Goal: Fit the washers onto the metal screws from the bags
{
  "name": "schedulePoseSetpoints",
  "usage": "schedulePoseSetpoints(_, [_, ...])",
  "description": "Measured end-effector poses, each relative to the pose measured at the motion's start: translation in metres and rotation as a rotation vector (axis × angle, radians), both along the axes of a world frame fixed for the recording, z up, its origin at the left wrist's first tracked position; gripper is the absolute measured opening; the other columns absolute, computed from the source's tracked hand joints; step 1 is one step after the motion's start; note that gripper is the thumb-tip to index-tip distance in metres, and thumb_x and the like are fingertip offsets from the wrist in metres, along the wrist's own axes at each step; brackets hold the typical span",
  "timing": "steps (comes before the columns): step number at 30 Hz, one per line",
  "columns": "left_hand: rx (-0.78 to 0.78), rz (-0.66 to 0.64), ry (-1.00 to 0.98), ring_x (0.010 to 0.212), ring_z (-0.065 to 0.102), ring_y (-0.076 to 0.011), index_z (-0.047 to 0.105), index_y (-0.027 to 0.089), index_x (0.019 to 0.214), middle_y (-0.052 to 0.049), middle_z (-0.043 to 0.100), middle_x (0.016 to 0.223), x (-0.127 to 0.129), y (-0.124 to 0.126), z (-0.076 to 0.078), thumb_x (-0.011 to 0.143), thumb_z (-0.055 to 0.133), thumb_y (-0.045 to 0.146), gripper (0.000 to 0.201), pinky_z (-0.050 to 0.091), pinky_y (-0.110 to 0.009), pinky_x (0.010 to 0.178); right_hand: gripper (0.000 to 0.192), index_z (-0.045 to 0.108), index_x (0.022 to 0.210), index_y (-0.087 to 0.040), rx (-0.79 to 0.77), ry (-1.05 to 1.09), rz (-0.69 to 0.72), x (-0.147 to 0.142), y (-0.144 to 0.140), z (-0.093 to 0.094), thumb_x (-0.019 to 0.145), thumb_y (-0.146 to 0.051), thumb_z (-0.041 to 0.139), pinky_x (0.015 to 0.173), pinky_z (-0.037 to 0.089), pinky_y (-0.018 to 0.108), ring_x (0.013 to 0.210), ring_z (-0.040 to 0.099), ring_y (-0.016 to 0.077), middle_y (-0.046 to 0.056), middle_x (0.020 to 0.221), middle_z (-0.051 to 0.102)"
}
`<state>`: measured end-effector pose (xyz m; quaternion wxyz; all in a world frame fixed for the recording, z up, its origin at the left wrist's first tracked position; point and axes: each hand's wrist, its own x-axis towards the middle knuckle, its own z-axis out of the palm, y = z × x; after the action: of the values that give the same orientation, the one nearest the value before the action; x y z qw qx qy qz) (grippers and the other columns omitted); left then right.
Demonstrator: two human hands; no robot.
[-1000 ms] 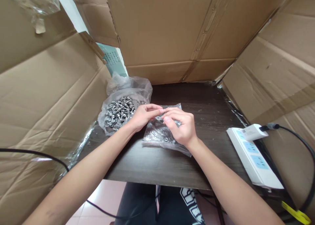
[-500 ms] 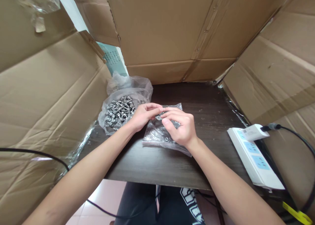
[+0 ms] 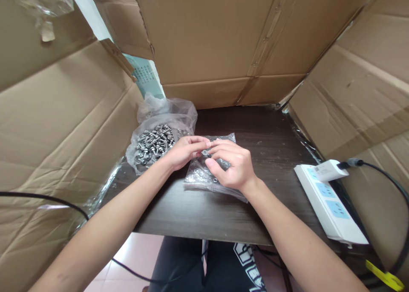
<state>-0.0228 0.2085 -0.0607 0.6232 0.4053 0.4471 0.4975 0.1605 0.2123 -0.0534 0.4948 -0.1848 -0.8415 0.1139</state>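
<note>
My left hand (image 3: 188, 150) is closed, thumb and fingers pinching a small metal bolt (image 3: 205, 153) whose round, washer-like face is partly visible. My right hand (image 3: 231, 162) curls in from the other side. Its thumb and bent fingertips sit around the same piece, and the exact contact is partly hidden. Under both hands lies a clear plastic zip bag (image 3: 194, 179) with small metal nuts or rings showing through it. Just left of my left hand, many bolts (image 3: 156, 141) fill an opened clear plastic bag (image 3: 132, 156).
Cardboard panels (image 3: 207, 41) surround the dark wooden table (image 3: 179, 215) at the back and both sides. A white power strip (image 3: 332, 207) with a plugged-in white adapter (image 3: 330, 170) stands at the right. A black cable (image 3: 44, 196) runs in from the left.
My right thumb has moved slightly left, closer to the small metal piece. My left hand stays nearly in place, and the bags have not moved.
</note>
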Motion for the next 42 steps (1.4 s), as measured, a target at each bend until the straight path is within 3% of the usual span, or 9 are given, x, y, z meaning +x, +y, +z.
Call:
schedulePoseSetpoints(5, [0.055,-0.023,0.058,0.061,0.047,-0.0069,0.076,0.013,0.078,-0.002,0.066,0.078,-0.001,0.001,-0.003,0.064,0.089,0.036,0.030,0.028,-0.021,0.053,0.025,0.068,0.063,-0.023,0.009,0.017,0.002,-0.001,-0.001,0.000,0.088,-0.027,0.066,0.088,0.064,0.042,0.087,0.078,0.0243,0.005,0.077,0.078])
schedulePoseSetpoints(11, [0.113,-0.048,0.167,0.057,0.043,-0.0069,0.075,0.014,0.078,0.000,0.064,0.071,0.001,0.000,-0.002,0.067,0.087,0.039,0.030,0.030,-0.023,0.054,0.026,0.071,0.064,-0.023,-0.062,0.058,0.013,-0.001,0.001,0.001,0.089,-0.025,0.065,0.083,0.065,0.042,0.078,0.077,0.0226,0.004,0.075,0.078])
schedulePoseSetpoints(18, [0.097,0.063,0.146,0.061,0.047,-0.0086,0.078,0.014,0.087,-0.004,0.070,0.080,0.006,-0.002,0.003,0.063,0.091,0.046,0.042,0.032,-0.024,0.055,0.026,0.072,0.064,-0.023,-0.055,0.062,-0.001,0.000,0.004,0.001,0.088,-0.025,0.064,0.086,0.064,0.043,0.085,0.078,0.0251,0.004,0.072,0.077])
schedulePoseSetpoints(24, [0.129,-0.002,0.152,0.060,0.045,-0.0083,0.073,0.013,0.081,0.000,0.061,0.069,0.004,-0.001,0.001,0.066,0.088,0.048,0.040,0.033,-0.022,0.054,0.029,0.070,0.064,-0.022,-0.046,0.087,0.009,0.000,0.004,0.001,0.092,-0.022,0.060,0.083,0.063,0.040,0.082,0.078,0.0232,0.003,0.071,0.077])
schedulePoseSetpoints(29, [0.135,0.012,0.099,0.067,0.051,-0.0098,0.068,0.014,0.084,-0.005,0.066,0.090,0.006,0.001,-0.002,0.071,0.083,0.055,0.046,0.040,-0.021,0.055,0.035,0.068,0.065,-0.020,-0.085,0.103,-0.070,0.005,0.011,0.002,0.096,-0.017,0.051,0.074,0.058,0.035,0.075,0.074,0.0203,0.004,0.071,0.074])
schedulePoseSetpoints(32, [0.140,0.033,0.089,0.069,0.052,-0.0099,0.067,0.014,0.086,-0.006,0.065,0.094,0.005,0.001,-0.002,0.071,0.083,0.060,0.051,0.042,-0.021,0.055,0.027,0.068,0.068,-0.021,-0.160,0.017,-0.214,0.009,0.023,-0.005,0.091,-0.018,0.055,0.070,0.054,0.035,0.070,0.066,0.0199,0.004,0.072,0.072])
schedulePoseSetpoints(35, [0.142,0.014,0.098,0.069,0.052,-0.0102,0.066,0.013,0.087,-0.004,0.061,0.086,0.003,0.001,-0.001,0.072,0.082,0.062,0.054,0.042,-0.020,0.056,0.015,0.071,0.078,-0.020,-0.246,-0.154,-0.293,0.011,0.033,-0.016,0.081,-0.013,0.059,0.074,0.052,0.036,0.077,0.063,0.0220,0.004,0.077,0.070])
schedulePoseSetpoints(42, [0.142,-0.012,0.081,0.065,0.053,-0.0091,0.054,0.016,0.083,-0.001,0.055,0.083,0.005,0.002,-0.001,0.085,0.071,0.053,0.041,0.043,-0.020,0.055,0.016,0.077,0.091,-0.018,-0.375,-0.567,-0.266,0.008,0.032,-0.023,0.082,-0.019,0.064,0.089,0.048,0.041,0.092,0.057,0.0259,0.008,0.090,0.069])
